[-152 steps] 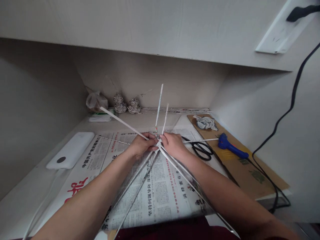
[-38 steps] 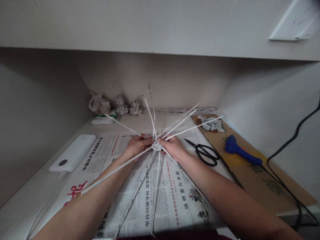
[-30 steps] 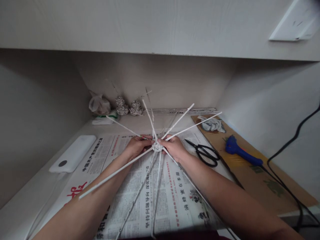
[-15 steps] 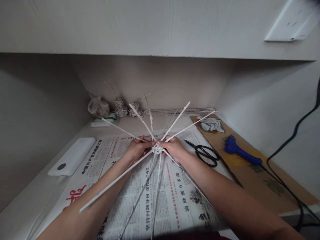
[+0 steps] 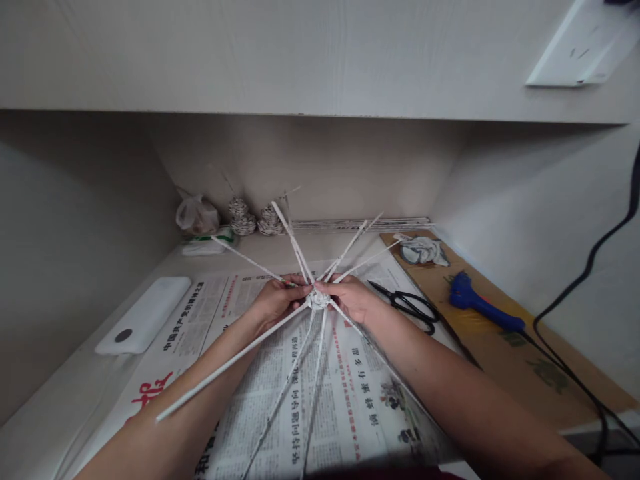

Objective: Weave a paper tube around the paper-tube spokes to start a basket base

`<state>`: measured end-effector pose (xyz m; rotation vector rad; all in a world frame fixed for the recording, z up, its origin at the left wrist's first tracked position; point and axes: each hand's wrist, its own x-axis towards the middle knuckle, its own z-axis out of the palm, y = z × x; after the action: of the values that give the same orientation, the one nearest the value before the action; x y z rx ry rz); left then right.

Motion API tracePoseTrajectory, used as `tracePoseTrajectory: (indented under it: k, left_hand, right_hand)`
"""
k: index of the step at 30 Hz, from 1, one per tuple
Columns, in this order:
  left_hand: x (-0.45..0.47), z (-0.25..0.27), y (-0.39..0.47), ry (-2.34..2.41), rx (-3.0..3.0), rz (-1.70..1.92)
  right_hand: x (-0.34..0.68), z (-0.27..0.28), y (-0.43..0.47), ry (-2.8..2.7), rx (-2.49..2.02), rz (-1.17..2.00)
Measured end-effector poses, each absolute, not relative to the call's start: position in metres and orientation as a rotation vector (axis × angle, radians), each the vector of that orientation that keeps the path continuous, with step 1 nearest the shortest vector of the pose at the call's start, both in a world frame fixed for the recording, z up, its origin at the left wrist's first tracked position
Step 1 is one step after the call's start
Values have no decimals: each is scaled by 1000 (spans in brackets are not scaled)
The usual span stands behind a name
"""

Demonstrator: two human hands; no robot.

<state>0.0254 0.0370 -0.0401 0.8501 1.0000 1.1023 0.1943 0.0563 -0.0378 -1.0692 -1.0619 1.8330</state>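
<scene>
A small woven knot (image 5: 317, 299) of rolled white paper sticks sits above the newspaper (image 5: 330, 387), with several long sticks (image 5: 230, 363) fanning out from it toward me and toward the back wall. My left hand (image 5: 277, 301) pinches the knot from the left side. My right hand (image 5: 350, 297) pinches it from the right, fingertips on the sticks at the centre. Both hands meet at the knot.
Black scissors (image 5: 411, 307) lie right of my right hand. A blue glue gun (image 5: 475, 307) with a black cable and a crumpled cloth (image 5: 423, 250) rest on cardboard (image 5: 510, 347). A white power bank (image 5: 145, 315) lies left. Two small woven pieces (image 5: 255, 219) and a plastic bag (image 5: 196, 215) stand at the back.
The fan of sticks has turned: the upper sticks swung left and lowered, and one long stick now points down-left over my left forearm. Both hands stay at the knot.
</scene>
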Motion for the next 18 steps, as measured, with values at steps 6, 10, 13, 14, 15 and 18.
tracePoseTrajectory:
  k: [6,10,13,14,15,18]
  left_hand:
    - [28,-38,36,1143,922,1166]
    - [34,-41,33,1225,893,1257]
    - [38,-45,32,1218,822,1324]
    - [39,-46,33,1203,805,1336]
    - [39,-47,33,1183,791,1344]
    - [41,-48,34,1118,753,1344]
  right_hand:
    - [192,-40,56,-1083,-1084,1804]
    - [186,-41,52,-1058,-1133,1691]
    - [182,-42,49,-1109,-1177,1525]
    - [181,-42,48,-1141,-1185,1476]
    - [181,-43,48,-1176,-1182,1439]
    - [180,-45,48,-1244,-1152,1391]
